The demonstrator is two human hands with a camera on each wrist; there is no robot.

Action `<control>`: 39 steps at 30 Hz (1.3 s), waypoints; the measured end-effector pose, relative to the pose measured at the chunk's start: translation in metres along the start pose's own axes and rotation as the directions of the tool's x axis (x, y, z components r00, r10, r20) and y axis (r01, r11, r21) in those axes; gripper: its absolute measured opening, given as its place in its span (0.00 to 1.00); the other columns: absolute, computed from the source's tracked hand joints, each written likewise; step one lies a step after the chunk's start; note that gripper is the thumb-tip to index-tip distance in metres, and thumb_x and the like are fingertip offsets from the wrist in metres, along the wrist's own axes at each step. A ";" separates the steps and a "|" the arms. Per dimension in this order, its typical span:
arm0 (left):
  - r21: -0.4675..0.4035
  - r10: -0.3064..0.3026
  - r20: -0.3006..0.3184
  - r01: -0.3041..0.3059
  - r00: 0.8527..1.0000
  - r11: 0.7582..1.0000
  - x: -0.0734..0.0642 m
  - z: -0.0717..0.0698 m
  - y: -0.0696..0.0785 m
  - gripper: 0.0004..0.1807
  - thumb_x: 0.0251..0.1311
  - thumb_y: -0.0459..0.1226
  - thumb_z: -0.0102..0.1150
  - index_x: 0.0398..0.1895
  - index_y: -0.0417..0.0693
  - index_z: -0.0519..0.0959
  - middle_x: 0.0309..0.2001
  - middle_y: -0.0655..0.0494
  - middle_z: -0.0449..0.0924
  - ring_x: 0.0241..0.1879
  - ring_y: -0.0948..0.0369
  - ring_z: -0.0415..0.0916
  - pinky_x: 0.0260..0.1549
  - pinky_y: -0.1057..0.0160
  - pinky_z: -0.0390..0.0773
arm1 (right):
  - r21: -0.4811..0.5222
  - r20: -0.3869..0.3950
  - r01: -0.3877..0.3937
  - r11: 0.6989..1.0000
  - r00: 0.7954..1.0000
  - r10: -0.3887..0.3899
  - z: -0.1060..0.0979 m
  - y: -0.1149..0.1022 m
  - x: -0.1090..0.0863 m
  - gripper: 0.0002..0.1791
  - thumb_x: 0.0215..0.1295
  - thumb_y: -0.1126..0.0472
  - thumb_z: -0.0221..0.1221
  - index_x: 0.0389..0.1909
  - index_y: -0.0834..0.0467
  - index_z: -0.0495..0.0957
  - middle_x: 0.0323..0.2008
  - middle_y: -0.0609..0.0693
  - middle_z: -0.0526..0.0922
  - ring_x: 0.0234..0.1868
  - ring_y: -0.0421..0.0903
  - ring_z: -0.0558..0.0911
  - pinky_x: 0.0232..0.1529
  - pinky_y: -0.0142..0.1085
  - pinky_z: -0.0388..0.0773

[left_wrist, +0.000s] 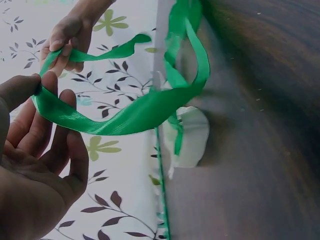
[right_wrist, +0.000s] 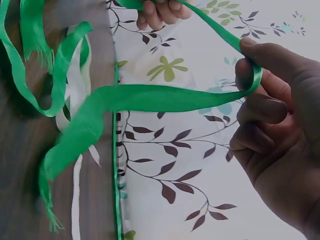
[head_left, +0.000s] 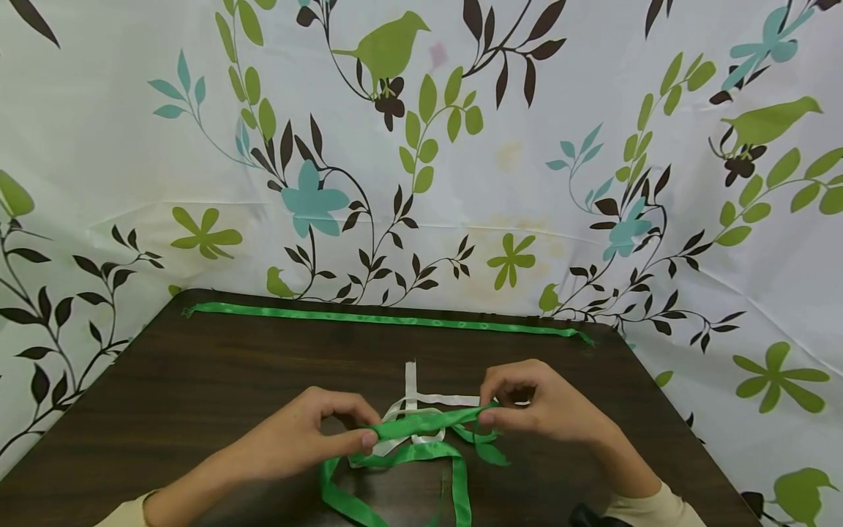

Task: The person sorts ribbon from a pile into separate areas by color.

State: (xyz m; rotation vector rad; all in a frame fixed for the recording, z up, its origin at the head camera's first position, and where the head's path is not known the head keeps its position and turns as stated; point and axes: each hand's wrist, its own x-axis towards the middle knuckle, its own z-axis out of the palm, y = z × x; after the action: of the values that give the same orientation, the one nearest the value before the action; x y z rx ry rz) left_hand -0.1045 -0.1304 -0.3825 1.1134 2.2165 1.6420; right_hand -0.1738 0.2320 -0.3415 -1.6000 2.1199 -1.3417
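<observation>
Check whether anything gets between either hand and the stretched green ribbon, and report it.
Nothing visible does. The left hand and right hand each pinch the green ribbon directly. The white ribbon lies lower, on the table beneath the raised stretch, not between fingers and ribbon.

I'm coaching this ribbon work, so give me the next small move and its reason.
Probably lower the held green ribbon onto the white ribbon: left grip and right grip pinch the green one, raised and crossing the white in the head view.
</observation>
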 end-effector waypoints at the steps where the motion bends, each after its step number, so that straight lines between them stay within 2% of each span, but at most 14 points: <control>1: 0.005 0.002 -0.002 -0.002 1.000 1.000 0.000 -0.001 0.002 0.08 0.74 0.39 0.60 0.51 0.57 0.84 0.38 0.58 0.85 0.40 0.57 0.82 0.43 0.57 0.80 | -0.004 -0.006 0.011 1.000 1.000 -0.011 -0.002 -0.001 0.000 0.17 0.63 0.76 0.65 0.43 0.50 0.82 0.26 0.45 0.73 0.21 0.37 0.68 0.18 0.32 0.67; 5: 0.022 0.013 -0.015 -0.013 1.000 1.000 -0.001 -0.006 0.008 0.08 0.74 0.38 0.59 0.51 0.58 0.84 0.38 0.58 0.85 0.41 0.57 0.81 0.44 0.58 0.79 | -0.005 -0.044 0.048 0.999 0.998 -0.048 -0.008 -0.003 -0.003 0.19 0.61 0.80 0.65 0.42 0.52 0.82 0.28 0.46 0.76 0.21 0.39 0.70 0.17 0.32 0.67; 12: -0.025 0.021 -0.027 -0.022 0.999 0.999 -0.004 -0.014 0.015 0.09 0.75 0.35 0.56 0.51 0.54 0.84 0.39 0.55 0.86 0.37 0.55 0.82 0.42 0.55 0.81 | 0.014 -0.079 0.079 0.997 0.994 -0.077 -0.017 -0.006 -0.007 0.21 0.58 0.84 0.62 0.41 0.55 0.82 0.28 0.49 0.76 0.21 0.42 0.70 0.17 0.33 0.68; 17: 0.027 -0.003 -0.065 0.005 0.998 1.000 -0.005 -0.020 0.016 0.09 0.75 0.37 0.58 0.50 0.57 0.84 0.41 0.56 0.85 0.43 0.56 0.81 0.45 0.57 0.78 | 0.023 -0.088 0.104 0.994 0.991 -0.101 -0.021 -0.007 -0.007 0.22 0.56 0.85 0.61 0.41 0.56 0.81 0.29 0.50 0.77 0.21 0.42 0.71 0.17 0.33 0.69; 25: 0.072 -0.024 -0.131 0.034 0.991 0.997 -0.005 -0.034 0.013 0.06 0.73 0.38 0.61 0.47 0.57 0.84 0.41 0.56 0.85 0.42 0.56 0.82 0.42 0.57 0.79 | 0.034 -0.123 0.130 0.991 0.984 -0.125 -0.029 -0.005 -0.009 0.21 0.55 0.87 0.59 0.40 0.59 0.81 0.28 0.51 0.77 0.21 0.43 0.71 0.16 0.34 0.70; 31: 0.090 -0.064 -0.179 0.081 0.982 0.993 -0.007 -0.049 0.011 0.06 0.73 0.38 0.60 0.47 0.58 0.85 0.39 0.56 0.85 0.42 0.55 0.80 0.41 0.56 0.78 | 0.037 -0.159 0.090 0.995 0.984 -0.083 -0.037 0.000 -0.015 0.21 0.56 0.87 0.58 0.41 0.60 0.81 0.29 0.52 0.78 0.22 0.45 0.74 0.17 0.37 0.72; 36: 0.083 -0.093 -0.215 0.113 0.972 0.990 -0.008 -0.056 0.012 0.05 0.73 0.39 0.60 0.46 0.57 0.84 0.36 0.55 0.84 0.42 0.54 0.79 0.40 0.57 0.77 | 0.020 -0.200 0.008 1.000 0.980 -0.003 -0.044 0.006 -0.021 0.19 0.61 0.85 0.58 0.41 0.59 0.82 0.30 0.53 0.80 0.23 0.46 0.77 0.20 0.41 0.74; 39: 0.092 -0.115 -0.249 0.142 0.962 0.986 -0.011 -0.060 0.014 0.05 0.73 0.40 0.61 0.46 0.58 0.84 0.36 0.55 0.84 0.42 0.54 0.79 0.39 0.57 0.76 | 0.010 -0.228 -0.036 0.999 0.973 0.038 -0.047 0.008 -0.024 0.17 0.63 0.83 0.58 0.41 0.59 0.82 0.30 0.53 0.80 0.24 0.47 0.76 0.22 0.43 0.73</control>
State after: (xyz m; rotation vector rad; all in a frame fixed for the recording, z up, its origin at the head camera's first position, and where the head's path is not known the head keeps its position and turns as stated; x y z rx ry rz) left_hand -0.1226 -0.1810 -0.3499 0.8067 2.4982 1.7005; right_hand -0.1977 0.2782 -0.3291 -1.4578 2.2578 -1.5864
